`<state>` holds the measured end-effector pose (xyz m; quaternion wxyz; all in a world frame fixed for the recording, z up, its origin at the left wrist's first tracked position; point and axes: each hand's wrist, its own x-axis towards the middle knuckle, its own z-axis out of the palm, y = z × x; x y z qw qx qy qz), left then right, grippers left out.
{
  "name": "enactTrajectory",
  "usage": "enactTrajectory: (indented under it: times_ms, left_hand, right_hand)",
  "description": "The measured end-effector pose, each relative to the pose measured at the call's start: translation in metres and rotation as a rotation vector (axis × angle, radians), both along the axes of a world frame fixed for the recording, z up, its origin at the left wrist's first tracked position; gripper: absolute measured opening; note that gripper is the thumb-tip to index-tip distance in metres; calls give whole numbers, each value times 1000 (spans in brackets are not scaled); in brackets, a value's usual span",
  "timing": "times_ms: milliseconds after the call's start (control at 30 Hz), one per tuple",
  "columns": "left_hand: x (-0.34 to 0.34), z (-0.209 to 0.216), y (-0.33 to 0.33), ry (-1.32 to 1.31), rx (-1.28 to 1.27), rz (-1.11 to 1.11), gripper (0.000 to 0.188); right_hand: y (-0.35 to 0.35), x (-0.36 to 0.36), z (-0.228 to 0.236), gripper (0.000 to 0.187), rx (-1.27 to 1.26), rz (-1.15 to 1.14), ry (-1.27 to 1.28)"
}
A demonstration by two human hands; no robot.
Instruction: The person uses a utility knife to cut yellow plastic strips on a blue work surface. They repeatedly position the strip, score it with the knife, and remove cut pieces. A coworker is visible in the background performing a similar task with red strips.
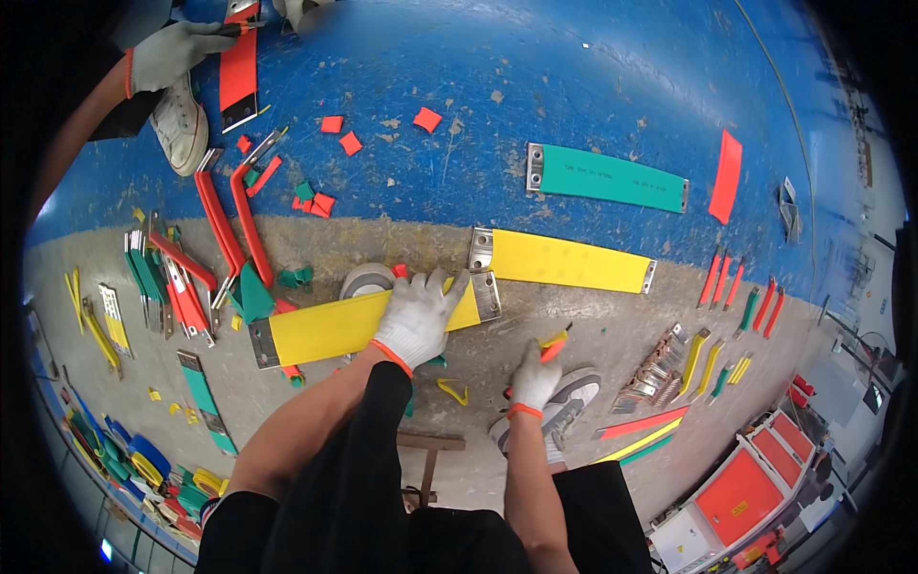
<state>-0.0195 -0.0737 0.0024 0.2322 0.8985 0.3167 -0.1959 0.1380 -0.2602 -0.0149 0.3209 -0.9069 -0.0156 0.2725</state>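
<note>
My left hand (421, 316), in a white glove with an orange cuff, lies across a yellow-sleeved busbar (330, 328) and grips it near its right end. Bare metal ends with bolt holes show on both sides of the sleeve. My right hand (535, 378), gloved too, is closed around a small yellow and orange utility knife (553, 343) with a dark tip, apart from the bar. Just beyond lies a second yellow busbar (574, 261), one metal end close to the first. A yellow scrap (452, 390) rests on the floor between my hands.
A green busbar (612, 179) and a red strip (725, 177) lie on the blue floor. Red scraps (351, 143) are scattered there. At the upper left, a co-worker's gloved hand (177, 57) holds a tool over a red busbar (239, 72). Braided copper pieces (655, 368) sit at right.
</note>
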Motion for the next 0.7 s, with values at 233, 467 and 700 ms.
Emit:
enactTrajectory:
  times_ms: [233,467,700]
  left_hand:
    - [0,10,3,-86,8,20,93]
    - [-6,15,6,-65,-102,91,100]
    - [-3,19,12,-16,-110,86,82]
  right_hand:
    - [-20,33,19,30,-15,-9,47]
    - [13,-8,6,21,-32,160,-23]
    - [19,-18,19,39,98,-27,187]
